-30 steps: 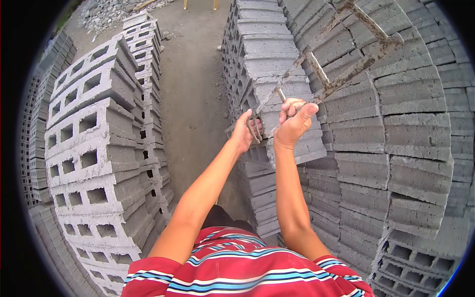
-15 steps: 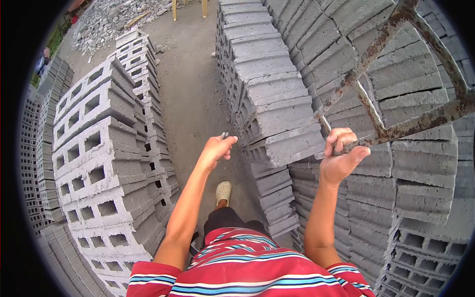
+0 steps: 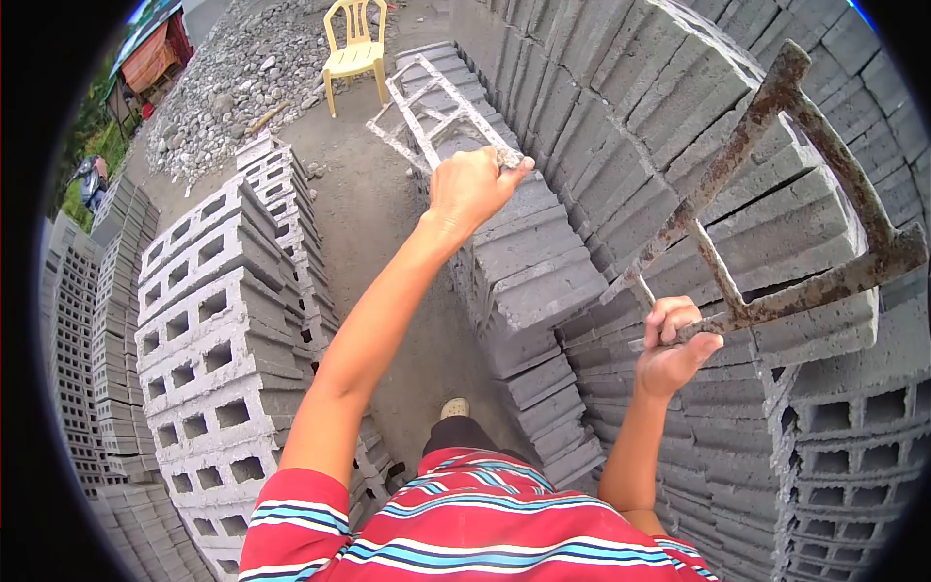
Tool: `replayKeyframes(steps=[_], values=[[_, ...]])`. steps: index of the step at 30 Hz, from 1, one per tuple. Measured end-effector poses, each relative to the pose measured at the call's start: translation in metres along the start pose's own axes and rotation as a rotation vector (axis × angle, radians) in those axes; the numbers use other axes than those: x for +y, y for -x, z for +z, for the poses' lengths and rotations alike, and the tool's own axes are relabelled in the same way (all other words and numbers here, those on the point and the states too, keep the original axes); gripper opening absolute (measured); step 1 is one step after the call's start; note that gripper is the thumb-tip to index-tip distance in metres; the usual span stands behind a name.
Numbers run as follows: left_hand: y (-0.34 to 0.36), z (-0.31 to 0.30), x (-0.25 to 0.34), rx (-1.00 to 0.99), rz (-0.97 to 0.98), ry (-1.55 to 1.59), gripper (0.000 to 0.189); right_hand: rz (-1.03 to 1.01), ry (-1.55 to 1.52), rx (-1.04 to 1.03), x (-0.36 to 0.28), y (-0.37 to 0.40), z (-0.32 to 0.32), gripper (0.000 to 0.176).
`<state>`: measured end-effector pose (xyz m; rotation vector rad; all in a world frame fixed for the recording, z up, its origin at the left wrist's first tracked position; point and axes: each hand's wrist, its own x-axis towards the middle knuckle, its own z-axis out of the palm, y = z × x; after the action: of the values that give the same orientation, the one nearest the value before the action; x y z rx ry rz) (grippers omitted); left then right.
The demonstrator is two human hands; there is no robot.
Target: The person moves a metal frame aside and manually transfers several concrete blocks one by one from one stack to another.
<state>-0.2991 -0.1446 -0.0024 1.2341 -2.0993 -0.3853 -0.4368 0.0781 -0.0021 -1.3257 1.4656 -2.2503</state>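
In the head view, a bare brown dirt path (image 3: 427, 359) runs up the middle of the frame. It is bordered at left by a tall stack of grey hollow concrete blocks (image 3: 254, 335) and at right of centre by a narrow row of grey concrete blocks (image 3: 543, 257). A larger wall of ridged grey blocks (image 3: 621, 145) fills the right side, with open-celled grey blocks (image 3: 857, 480) at lower right. A pale yellow plastic chair (image 3: 354, 60) stands at the path's upper end, beside a heap of grey stones (image 3: 228, 87) at upper left. A beige perforated shoe (image 3: 454, 407) shows at lower centre.

The left hand (image 3: 475, 189), upper centre, is closed in a fist around the near end of a pale grey, ladder-like metal frame (image 3: 414, 126), which extends up and left beyond it, over the narrow row; contact with the blocks cannot be told. The right hand (image 3: 676, 349), right of centre, has its fingers curled around the end of a rusty brown, ladder-like metal frame (image 3: 824, 289), which spreads toward the upper right before the block wall.
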Motion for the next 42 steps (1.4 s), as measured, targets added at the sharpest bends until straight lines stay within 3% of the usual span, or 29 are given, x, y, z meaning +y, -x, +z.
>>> replayKeyframes(steps=[3, 5, 7, 9, 12, 16, 19, 23, 28, 29, 31, 33, 36, 39, 42], values=[[-0.001, 0.051, 0.014, -0.132, 0.107, -0.111, 0.053, -0.001, 0.018, -0.003, -0.008, 0.013, -0.020, 0.062], [0.004, 0.076, 0.019, -0.324, 0.163, -0.128, 0.050, 0.029, 0.032, 0.021, -0.014, 0.021, -0.031, 0.062], [0.022, 0.116, 0.023, -0.474, 0.281, -0.232, 0.035, 0.070, 0.048, 0.072, -0.020, 0.027, -0.040, 0.063], [0.037, 0.157, 0.018, -0.446, 0.215, -0.209, 0.034, 0.098, 0.054, 0.112, -0.024, 0.031, -0.049, 0.063], [0.036, 0.163, 0.022, -0.496, 0.162, -0.209, 0.030, 0.090, 0.110, 0.123, -0.027, 0.033, -0.059, 0.062], [0.044, 0.148, 0.030, -0.501, 0.199, -0.163, 0.035, 0.149, 0.129, 0.119, -0.021, 0.035, -0.055, 0.059], [0.064, 0.100, 0.047, -0.401, 0.149, -0.016, 0.040, 0.216, 0.154, 0.084, -0.019, 0.026, -0.031, 0.055], [0.105, 0.073, 0.020, -0.268, -0.047, 0.156, 0.034, 0.392, 0.254, -0.082, -0.009, 0.006, 0.003, 0.046], [0.159, 0.060, -0.036, -0.414, -0.388, 0.197, 0.034, 0.616, 0.323, -0.243, 0.034, 0.005, 0.016, 0.039], [0.174, 0.065, -0.049, -0.299, -0.342, 0.152, 0.030, 0.643, 0.323, -0.247, 0.039, 0.011, 0.016, 0.039], [0.207, 0.072, -0.056, -0.057, -0.313, 0.091, 0.025, 0.749, 0.259, -0.275, 0.046, 0.025, 0.007, 0.038], [0.225, 0.060, -0.047, -0.019, -0.381, -0.082, 0.022, 0.862, 0.228, -0.303, 0.032, 0.041, -0.003, 0.037], [0.251, 0.051, -0.039, -0.160, -0.398, 0.063, 0.019, 0.900, 0.202, -0.379, 0.015, 0.069, -0.038, 0.036], [0.287, 0.046, -0.002, -0.032, -0.492, 0.184, 0.019, 0.938, 0.146, -0.489, 0.002, 0.102, -0.081, 0.035], [0.328, 0.030, 0.042, -0.100, -0.571, 0.123, 0.026, 0.956, 0.155, -0.566, -0.007, 0.134, -0.123, 0.040]])
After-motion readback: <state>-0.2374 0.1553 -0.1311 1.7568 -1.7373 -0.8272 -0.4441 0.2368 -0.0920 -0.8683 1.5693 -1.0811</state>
